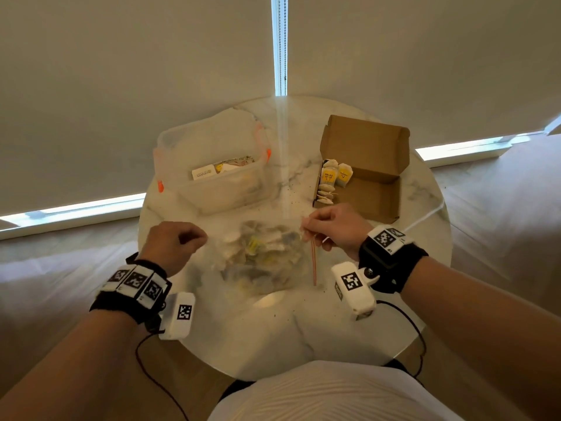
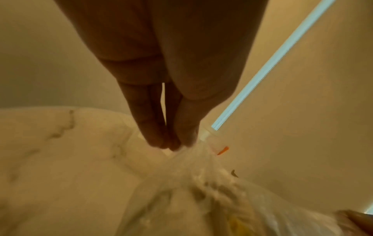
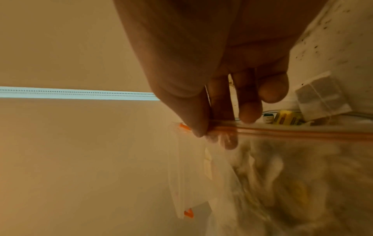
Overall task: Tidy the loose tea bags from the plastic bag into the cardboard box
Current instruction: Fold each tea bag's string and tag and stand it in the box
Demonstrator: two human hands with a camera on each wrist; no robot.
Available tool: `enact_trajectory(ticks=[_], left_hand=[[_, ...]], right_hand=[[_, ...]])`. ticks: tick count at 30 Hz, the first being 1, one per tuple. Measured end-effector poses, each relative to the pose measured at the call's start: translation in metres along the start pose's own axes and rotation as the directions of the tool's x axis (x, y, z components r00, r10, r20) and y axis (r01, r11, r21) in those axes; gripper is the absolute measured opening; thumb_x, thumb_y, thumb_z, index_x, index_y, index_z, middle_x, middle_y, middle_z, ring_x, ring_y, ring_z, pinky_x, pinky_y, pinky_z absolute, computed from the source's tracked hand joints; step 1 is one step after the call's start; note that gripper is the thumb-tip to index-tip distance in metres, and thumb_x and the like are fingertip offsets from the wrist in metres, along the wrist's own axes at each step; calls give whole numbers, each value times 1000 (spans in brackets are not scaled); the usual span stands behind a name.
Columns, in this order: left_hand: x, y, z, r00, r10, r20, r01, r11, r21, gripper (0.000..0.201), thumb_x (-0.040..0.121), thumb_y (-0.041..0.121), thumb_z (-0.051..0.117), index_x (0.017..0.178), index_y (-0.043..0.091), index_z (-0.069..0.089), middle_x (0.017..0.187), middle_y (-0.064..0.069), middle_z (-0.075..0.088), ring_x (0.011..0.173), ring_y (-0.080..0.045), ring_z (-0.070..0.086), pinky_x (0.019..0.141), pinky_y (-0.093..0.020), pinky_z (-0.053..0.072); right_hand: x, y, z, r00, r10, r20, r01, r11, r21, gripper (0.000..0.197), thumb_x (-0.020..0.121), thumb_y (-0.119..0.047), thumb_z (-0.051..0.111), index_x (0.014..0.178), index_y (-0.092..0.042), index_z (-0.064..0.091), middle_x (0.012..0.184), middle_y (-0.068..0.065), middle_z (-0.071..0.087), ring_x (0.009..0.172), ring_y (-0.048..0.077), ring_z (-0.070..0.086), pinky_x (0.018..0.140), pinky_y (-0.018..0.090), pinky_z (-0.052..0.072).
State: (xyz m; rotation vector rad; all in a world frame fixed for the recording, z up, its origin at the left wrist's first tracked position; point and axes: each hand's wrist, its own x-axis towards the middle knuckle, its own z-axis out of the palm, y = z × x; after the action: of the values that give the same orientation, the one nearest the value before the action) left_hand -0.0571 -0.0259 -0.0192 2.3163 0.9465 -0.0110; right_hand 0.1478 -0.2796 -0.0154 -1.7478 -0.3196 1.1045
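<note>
Tea bags (image 1: 261, 250) sit in a soft, light plastic bag (image 1: 212, 268) on the desk (image 1: 303, 335). Left hand (image 1: 173, 241) pinches its far-left corner; right hand (image 1: 334, 229) pinches the red zip strip (image 1: 313, 262). Cardboard box (image 1: 373, 189) waits far right. Thin, slippery plastic probably grips best at the stiffer strip.

A: clear plastic bag (image 1: 261, 253) pinched between both hands, red-orange zip strip (image 1: 313, 262) by the right hand (image 1: 334, 227)?
B: yep. Brown cardboard box (image 1: 368, 165), yellow-tagged tea bags (image 1: 337, 176), white marble table (image 1: 273, 329) with grey veins.
</note>
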Motion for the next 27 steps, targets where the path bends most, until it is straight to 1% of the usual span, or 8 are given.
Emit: enact_trajectory(ticks=[4, 7, 14, 17, 20, 23, 25, 27], left_hand=[[-5, 8, -5, 991, -24, -133, -3, 981, -194, 18, 89, 13, 71, 78, 29, 70, 71, 8, 71, 73, -10, 68, 71, -16, 46], [-11, 14, -3, 997, 21, -72, -36, 976, -215, 24, 87, 9, 72, 76, 30, 71, 68, 14, 71, 71, -9, 69, 70, -16, 48], [-14, 21, -5, 989, 26, -147, -64, 962, -266, 24, 87, 8, 72, 76, 29, 71, 70, 11, 72, 67, -5, 68, 75, -23, 56], [-15, 26, 0, 995, 76, -65, -82, 992, -93, 23, 87, 9, 73, 80, 30, 67, 84, 7, 69, 80, -13, 66, 76, -21, 51], [-15, 52, 3, 966, 259, -16, -258, 965, 43, 18, 91, 23, 66, 104, 35, 62, 103, 5, 57, 89, -13, 54, 82, -29, 46], [-18, 98, 15, 865, 379, 328, -377, 923, -75, 39, 95, 57, 33, 127, 50, 54, 122, 14, 63, 110, -4, 55, 97, -31, 43], [-15, 122, 30, 790, 298, 537, -391, 918, 66, 52, 93, 68, 13, 135, 57, 43, 138, 21, 56, 124, -7, 50, 106, -37, 39], [-5, 133, 44, 817, 171, 551, -375, 884, 280, 55, 98, 64, 9, 130, 50, 51, 130, 11, 61, 115, -16, 55, 98, -40, 44]], right_hand=[[-12, 3, -4, 998, -55, 8, 55, 998, 30, 20, 93, -15, 65, 90, 3, 72, 79, 16, 71, 61, 19, 54, 50, 26, 41], [-19, 5, -10, 996, -82, 47, 80, 996, 42, 18, 92, -14, 65, 91, 2, 73, 82, 17, 72, 64, 19, 55, 52, 27, 43], [-22, 19, -13, 992, -96, 79, 95, 995, 18, 15, 91, -13, 67, 89, 0, 74, 81, 11, 74, 66, 19, 58, 55, 28, 44], [-23, 26, -7, 988, -119, 94, 122, 992, -27, 10, 91, -12, 67, 91, -6, 75, 82, 9, 75, 67, 17, 60, 55, 26, 46], [-22, 31, 5, 976, -182, 117, 194, 976, -98, 19, 91, -4, 64, 107, -9, 73, 83, 5, 74, 65, 3, 63, 60, 16, 47], [-18, 35, 16, 938, -255, 234, 321, 895, -311, 40, 91, 2, 56, 125, -17, 66, 87, -8, 67, 70, -3, 59, 71, 14, 47], [-16, 36, 21, 918, -226, 326, 349, 850, -394, 48, 92, 5, 47, 130, -20, 62, 97, -12, 65, 78, 5, 60, 79, 24, 52], [-15, 37, 23, 895, -189, 404, 362, 836, -411, 51, 91, 8, 43, 133, -17, 60, 107, -11, 64, 84, 7, 60, 83, 29, 52]])
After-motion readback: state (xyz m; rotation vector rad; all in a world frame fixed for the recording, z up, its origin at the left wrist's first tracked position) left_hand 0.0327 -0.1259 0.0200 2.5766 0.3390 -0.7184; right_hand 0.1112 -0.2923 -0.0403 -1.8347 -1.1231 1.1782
